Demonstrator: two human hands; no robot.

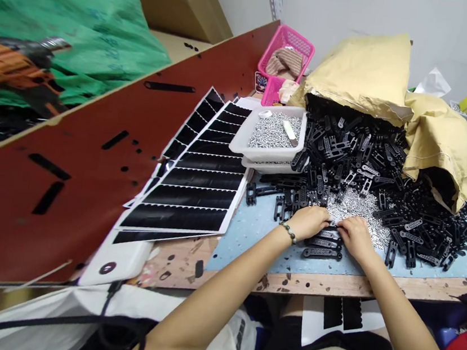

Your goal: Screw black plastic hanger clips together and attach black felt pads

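The left hand (311, 223) and right hand (356, 235) flank the far end of a row of black plastic links (322, 243) on the blue mat (247, 233), grip too hidden to tell; a stray knuckle could skew the row or drag in far-side metal pins (357, 204).

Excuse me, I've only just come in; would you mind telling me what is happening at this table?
A person has both hands, left and right, at the far end of a short row of black parts on a blue mat. Their fingers hide whatever may be in their grip. Just beyond lie loose silver pieces, with a heap of black parts spreading behind and a white tub of small silver pieces to the left.
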